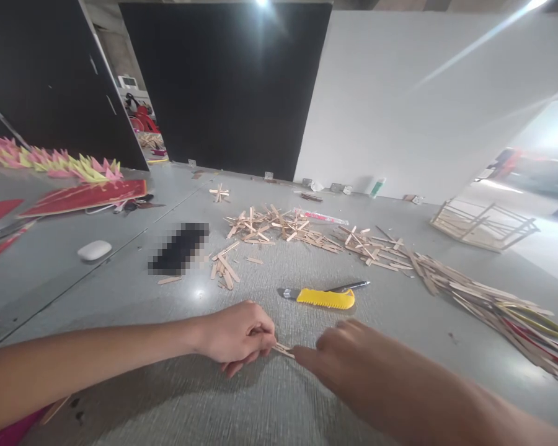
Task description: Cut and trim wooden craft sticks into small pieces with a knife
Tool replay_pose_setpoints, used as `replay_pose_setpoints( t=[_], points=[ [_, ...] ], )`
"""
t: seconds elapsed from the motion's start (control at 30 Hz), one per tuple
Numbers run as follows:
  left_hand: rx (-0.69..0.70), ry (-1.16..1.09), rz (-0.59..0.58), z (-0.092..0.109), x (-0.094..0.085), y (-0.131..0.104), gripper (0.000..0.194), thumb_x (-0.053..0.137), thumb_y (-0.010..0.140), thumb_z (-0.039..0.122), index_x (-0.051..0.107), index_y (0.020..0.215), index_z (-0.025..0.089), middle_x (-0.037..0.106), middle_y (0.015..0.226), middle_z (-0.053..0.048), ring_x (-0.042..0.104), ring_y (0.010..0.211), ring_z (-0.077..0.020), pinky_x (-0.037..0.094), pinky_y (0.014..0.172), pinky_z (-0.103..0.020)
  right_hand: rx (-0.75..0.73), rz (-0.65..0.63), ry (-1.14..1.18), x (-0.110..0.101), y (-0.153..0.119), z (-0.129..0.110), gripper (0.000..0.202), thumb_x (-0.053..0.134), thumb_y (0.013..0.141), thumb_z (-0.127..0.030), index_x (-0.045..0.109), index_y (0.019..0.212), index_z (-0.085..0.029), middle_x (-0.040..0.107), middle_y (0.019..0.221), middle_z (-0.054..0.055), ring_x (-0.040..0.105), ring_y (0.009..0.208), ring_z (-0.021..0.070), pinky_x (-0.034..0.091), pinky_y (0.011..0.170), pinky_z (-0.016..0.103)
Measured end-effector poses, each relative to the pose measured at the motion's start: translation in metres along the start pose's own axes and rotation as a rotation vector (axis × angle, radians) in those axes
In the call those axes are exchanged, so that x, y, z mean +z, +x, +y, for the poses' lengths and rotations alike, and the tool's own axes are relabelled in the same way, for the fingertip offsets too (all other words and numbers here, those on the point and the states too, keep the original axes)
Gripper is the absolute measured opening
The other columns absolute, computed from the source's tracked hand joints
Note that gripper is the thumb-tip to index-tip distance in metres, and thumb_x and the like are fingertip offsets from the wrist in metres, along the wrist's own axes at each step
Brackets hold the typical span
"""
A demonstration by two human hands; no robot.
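My left hand (239,334) is closed in a pinch on small wooden sticks (283,350), low in the middle of the view. From the right, my right hand (337,353) reaches the other end of these sticks; it is blurred, with a finger touching them, and its grip is partly hidden. Just beyond my hands a yellow cutter (325,298) lies on the grey table (242,402), its metal tip to the left. A dark pen (353,287) rests beside the cutter.
Loose wooden sticks (274,224) are piled farther back, and long strips (483,297) run to the right by scissors (534,319). A stick frame (486,224) stands at the right. A white case (94,250) and a pixelated dark object (177,248) lie left.
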State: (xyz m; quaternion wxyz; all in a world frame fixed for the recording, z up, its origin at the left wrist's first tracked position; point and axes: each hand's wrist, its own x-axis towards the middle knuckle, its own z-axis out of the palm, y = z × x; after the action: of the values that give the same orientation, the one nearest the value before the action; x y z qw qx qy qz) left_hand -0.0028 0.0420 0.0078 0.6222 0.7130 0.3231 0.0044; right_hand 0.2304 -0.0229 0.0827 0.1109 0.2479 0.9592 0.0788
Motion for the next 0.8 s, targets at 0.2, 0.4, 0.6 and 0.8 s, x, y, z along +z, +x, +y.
replay_pose_setpoints(
  t=[0.2,0.4,0.6,0.8],
  points=[
    [0.002,0.005,0.003,0.001,0.001,0.0,0.028,0.053,0.096,0.029,0.051,0.07,0.02,0.048,0.047,0.008,0.05,0.032,-0.0099,0.037,0.031,-0.015,-0.041,-0.097,-0.061,-0.034,0.034,0.015,0.03,0.066,0.071,0.005,0.056,0.062,-0.022,0.053,0.052,-0.006,0.04,0.045,0.0123,0.021,0.042,0.03],
    [-0.011,0.026,0.003,0.0,-0.001,-0.001,0.028,0.051,0.1,0.035,0.055,0.077,0.02,0.051,0.049,0.007,0.052,0.032,-0.011,0.038,0.031,-0.016,0.089,0.034,0.079,0.013,-0.006,0.006,0.031,0.061,0.076,0.005,0.068,0.091,-0.022,0.063,0.065,-0.004,0.05,0.047,0.0147,0.021,0.044,0.035],
    [0.047,0.101,0.063,0.003,0.007,-0.003,0.03,0.045,0.102,0.027,0.053,0.074,0.02,0.05,0.047,0.006,0.051,0.033,-0.0095,0.036,0.034,-0.015,0.079,0.42,0.275,0.091,-0.046,-0.01,0.039,0.031,0.107,-0.012,0.044,0.142,-0.005,0.063,0.071,0.0,0.057,0.053,0.0162,0.037,0.048,0.032],
    [0.137,0.201,0.184,0.0,0.017,-0.006,0.025,0.046,0.101,0.022,0.049,0.076,0.021,0.043,0.049,0.008,0.045,0.035,-0.0083,0.03,0.036,-0.015,0.075,0.332,-0.066,0.065,-0.038,-0.026,0.035,0.036,0.103,-0.008,0.058,0.129,-0.004,0.067,0.072,0.002,0.062,0.053,0.0165,0.044,0.045,0.033]
  ],
)
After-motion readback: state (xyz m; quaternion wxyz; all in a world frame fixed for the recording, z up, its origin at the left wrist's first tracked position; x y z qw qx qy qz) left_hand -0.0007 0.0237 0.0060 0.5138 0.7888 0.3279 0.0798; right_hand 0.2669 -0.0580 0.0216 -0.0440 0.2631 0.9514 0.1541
